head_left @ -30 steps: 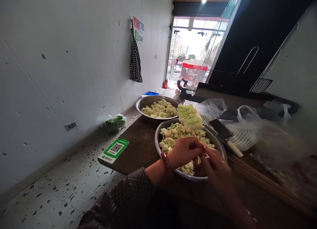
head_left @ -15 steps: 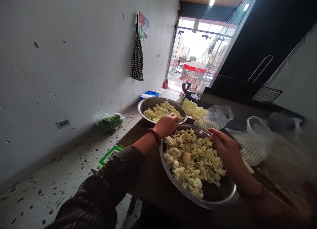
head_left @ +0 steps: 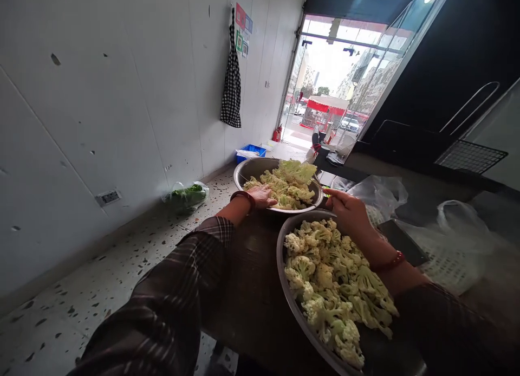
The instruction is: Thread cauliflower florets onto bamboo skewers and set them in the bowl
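My right hand (head_left: 345, 205) is closed around the end of a thin skewer. Cauliflower pieces (head_left: 298, 172) on that skewer hang over the far metal bowl (head_left: 246, 171). Inside this bowl lie more cauliflower skewers (head_left: 280, 189), their thin sticks pointing out to the left. My left hand (head_left: 262, 196), a bracelet at its wrist, rests at the bowl's near left side with its fingers stretched over the cauliflower. Closer to me, a second metal bowl (head_left: 283, 278) holds many loose cauliflower florets (head_left: 325, 278); my right forearm reaches over its right edge.
Both bowls stand on a dark table (head_left: 247, 289). Plastic bags (head_left: 455, 240) lie to the right, beside a dark flat object (head_left: 406, 240). Down on the floor at left is a bag of greens (head_left: 187, 196). A blue crate (head_left: 251, 152) sits beyond the far bowl.
My right hand has carried the skewered cauliflower from above the gap between the bowls to over the far bowl. My left hand has moved left along that bowl. The view has shifted.
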The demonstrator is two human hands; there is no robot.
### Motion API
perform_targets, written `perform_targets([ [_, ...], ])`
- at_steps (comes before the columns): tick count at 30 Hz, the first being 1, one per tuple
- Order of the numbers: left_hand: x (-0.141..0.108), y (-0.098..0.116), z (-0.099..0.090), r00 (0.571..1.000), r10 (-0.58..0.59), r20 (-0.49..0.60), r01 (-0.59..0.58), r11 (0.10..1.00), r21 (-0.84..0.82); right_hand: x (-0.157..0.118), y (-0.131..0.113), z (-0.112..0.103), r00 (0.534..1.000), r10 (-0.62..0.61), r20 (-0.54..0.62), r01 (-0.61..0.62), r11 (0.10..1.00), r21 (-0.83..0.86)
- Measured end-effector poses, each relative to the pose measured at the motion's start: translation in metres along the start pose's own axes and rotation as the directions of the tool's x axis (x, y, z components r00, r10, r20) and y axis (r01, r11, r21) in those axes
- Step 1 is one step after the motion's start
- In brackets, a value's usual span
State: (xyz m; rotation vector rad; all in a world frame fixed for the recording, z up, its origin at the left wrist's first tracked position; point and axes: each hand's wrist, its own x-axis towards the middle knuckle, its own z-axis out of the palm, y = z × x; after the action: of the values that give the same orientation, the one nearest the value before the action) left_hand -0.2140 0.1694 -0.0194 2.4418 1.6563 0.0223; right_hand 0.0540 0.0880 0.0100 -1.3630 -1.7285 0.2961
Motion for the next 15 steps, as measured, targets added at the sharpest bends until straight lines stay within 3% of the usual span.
perform_targets([
  [7,0.014,-0.001,0.003,0.991,-0.012,0.132,0.008,1.0,0.027,0.041,-0.002,0.062,0.991,0.002,0.131,0.021,0.984,-0.178],
  [15,0.006,-0.001,0.006,0.998,0.002,0.058,-0.003,1.0,0.011,0.057,-0.006,0.122,0.949,0.071,0.307,0.035,0.944,-0.328],
])
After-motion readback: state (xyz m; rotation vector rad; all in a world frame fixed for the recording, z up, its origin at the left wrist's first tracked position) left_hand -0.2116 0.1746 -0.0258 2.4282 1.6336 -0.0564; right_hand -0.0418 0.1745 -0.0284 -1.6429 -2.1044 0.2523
